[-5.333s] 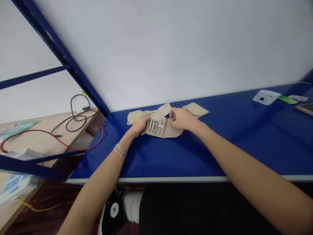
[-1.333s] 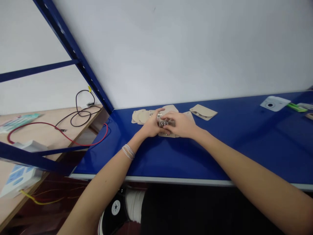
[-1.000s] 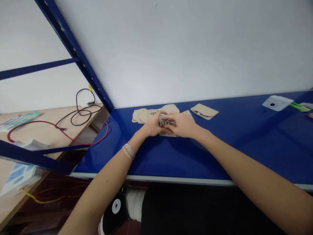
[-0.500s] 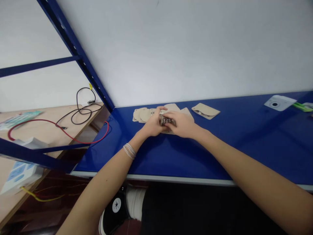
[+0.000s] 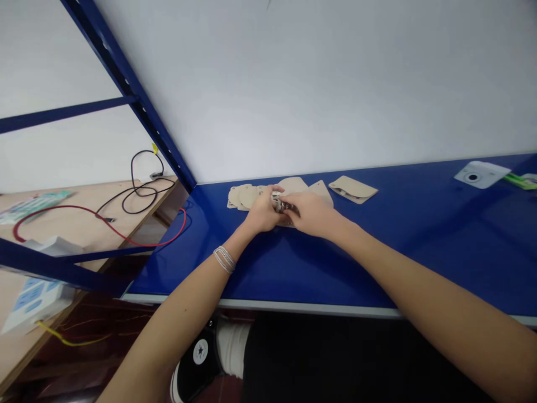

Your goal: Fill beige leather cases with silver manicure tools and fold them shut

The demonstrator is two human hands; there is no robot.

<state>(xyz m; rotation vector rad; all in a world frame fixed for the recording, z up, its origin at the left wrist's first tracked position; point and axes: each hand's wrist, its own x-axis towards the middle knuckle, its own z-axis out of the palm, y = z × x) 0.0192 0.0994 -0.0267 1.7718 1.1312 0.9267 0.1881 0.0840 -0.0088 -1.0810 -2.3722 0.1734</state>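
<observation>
My left hand [image 5: 262,211] and my right hand [image 5: 314,215] meet over the far part of the blue shelf. Between their fingertips is a small dark, shiny metallic-looking item [image 5: 286,206]; fingers cover much of it, so its exact kind is unclear. Both hands are closed about it. Overlapping beige card-like pieces with rounded ends [image 5: 247,196] lie left of my left hand. Another beige piece [image 5: 321,190] and a broader one [image 5: 293,183] show behind my fingers. To the right lies a separate beige flat sleeve [image 5: 353,189], its near edge gaping slightly.
At the right of the blue shelf [image 5: 356,274] lie a pale packet with a camera-like print [image 5: 482,174] and a green item [image 5: 522,181]. A blue upright [image 5: 155,126] stands left. Beyond it, a wooden table [image 5: 113,196] carries black and red cables [image 5: 79,206].
My left fingers have curled down closer to the shiny item, and my right fingers have shifted slightly around it. The beige pieces stay put.
</observation>
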